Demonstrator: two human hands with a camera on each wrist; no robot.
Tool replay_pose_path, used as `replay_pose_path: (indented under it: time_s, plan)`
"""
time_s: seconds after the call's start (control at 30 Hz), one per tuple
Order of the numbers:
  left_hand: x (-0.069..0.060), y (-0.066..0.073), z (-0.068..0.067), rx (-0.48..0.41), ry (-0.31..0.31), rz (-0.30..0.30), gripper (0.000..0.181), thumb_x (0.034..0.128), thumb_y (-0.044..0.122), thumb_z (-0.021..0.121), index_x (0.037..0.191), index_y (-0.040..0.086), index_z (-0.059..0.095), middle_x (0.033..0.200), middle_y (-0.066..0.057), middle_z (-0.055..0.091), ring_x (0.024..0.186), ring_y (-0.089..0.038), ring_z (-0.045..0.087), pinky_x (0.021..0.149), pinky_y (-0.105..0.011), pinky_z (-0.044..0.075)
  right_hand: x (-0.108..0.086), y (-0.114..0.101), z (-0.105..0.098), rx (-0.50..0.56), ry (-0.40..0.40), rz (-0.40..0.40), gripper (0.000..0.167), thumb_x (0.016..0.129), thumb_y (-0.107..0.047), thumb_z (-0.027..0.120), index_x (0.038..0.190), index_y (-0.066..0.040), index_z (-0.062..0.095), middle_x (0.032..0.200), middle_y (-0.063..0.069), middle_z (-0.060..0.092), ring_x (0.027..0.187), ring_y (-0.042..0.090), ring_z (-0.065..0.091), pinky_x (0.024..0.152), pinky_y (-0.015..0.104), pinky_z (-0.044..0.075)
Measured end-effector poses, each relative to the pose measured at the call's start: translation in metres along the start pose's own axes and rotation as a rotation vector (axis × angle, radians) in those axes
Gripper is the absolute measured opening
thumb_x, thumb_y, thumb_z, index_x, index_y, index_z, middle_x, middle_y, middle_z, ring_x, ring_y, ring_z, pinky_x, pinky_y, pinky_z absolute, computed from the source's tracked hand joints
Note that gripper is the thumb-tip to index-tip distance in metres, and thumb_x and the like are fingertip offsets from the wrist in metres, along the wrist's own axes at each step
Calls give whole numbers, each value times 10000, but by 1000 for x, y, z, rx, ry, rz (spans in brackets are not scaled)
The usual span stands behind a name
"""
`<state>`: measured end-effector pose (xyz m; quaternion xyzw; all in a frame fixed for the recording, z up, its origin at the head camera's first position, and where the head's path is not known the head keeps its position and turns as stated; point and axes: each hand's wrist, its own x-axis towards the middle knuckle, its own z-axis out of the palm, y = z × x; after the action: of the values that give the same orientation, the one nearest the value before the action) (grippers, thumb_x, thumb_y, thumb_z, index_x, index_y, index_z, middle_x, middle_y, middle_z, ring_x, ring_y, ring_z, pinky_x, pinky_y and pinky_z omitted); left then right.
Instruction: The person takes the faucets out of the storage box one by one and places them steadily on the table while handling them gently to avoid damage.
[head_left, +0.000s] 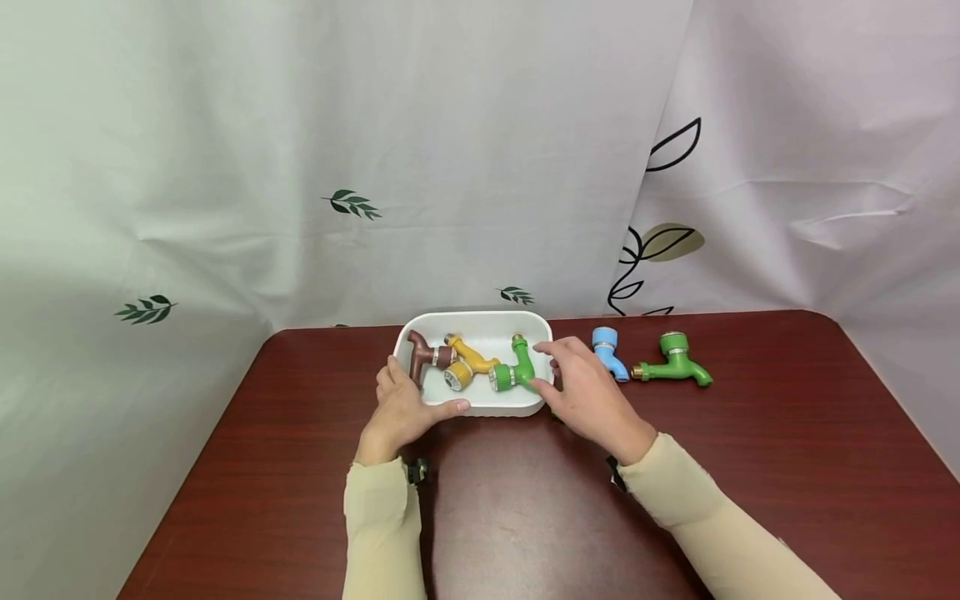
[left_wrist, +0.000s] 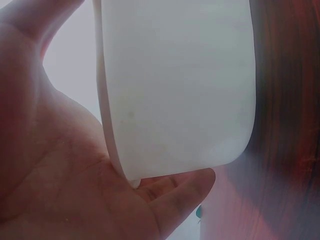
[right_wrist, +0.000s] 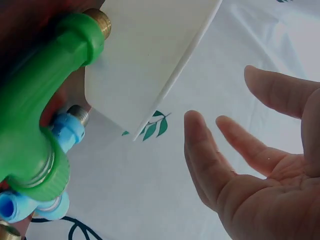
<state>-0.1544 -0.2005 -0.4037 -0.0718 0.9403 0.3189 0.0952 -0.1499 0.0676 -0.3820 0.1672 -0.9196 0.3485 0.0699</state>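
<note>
A white tray (head_left: 487, 411) at the table's far side holds a brown tap (head_left: 422, 357), a yellow tap (head_left: 472, 358) and a green tap (head_left: 522, 364). My left hand (head_left: 397, 417) grips its near left corner, thumb along the front and fingers at the left side; in the left wrist view the fingers touch the tray wall (left_wrist: 180, 90). Over the right rim is my right hand (head_left: 588, 396), thumb and fingers apart, holding nothing. The right wrist view shows that hand (right_wrist: 265, 165) beyond the tray edge, away from a large green tap (right_wrist: 30, 110).
Right of the tray, a blue tap (head_left: 609, 354) and another green tap (head_left: 675, 362) lie on the red-brown table (head_left: 517, 517). A small green part (head_left: 556, 415) shows under my right hand. A pale curtain (head_left: 465, 167) with leaf prints hangs behind.
</note>
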Motion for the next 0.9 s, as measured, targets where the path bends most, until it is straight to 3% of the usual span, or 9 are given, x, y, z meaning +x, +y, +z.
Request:
replay_pose_path:
  time_s: [0.4,0.6,0.9]
  plan:
    - [-1,0,0,-6,-2,0,1411,730,533,861,1532,-109,-105,1570,-336,21,1433,-490,138,1112,-580,319,15,-6,19,-40,-12,-26,449,860,-119,803,1264,10,654,1153,163,593,886,216,589,754,366,533]
    - [-1,0,0,-7,-7,-1,1412,734,535,858,1532,-103,-116,1574,-332,10,1437,-488,128,1107,-585,324,19,-9,27,-67,-54,-22,462,851,-105,809,1268,15,649,1206,176,596,1077,295,608,916,433,514]
    - [0,0,0,-10,-3,4,1411,732,533,860,1531,-107,-111,1566,-337,24,1431,-494,138,1105,-587,324,27,-15,38,-145,-119,-21,425,828,-116,826,1216,-11,686,1142,162,629,1030,288,624,884,432,521]
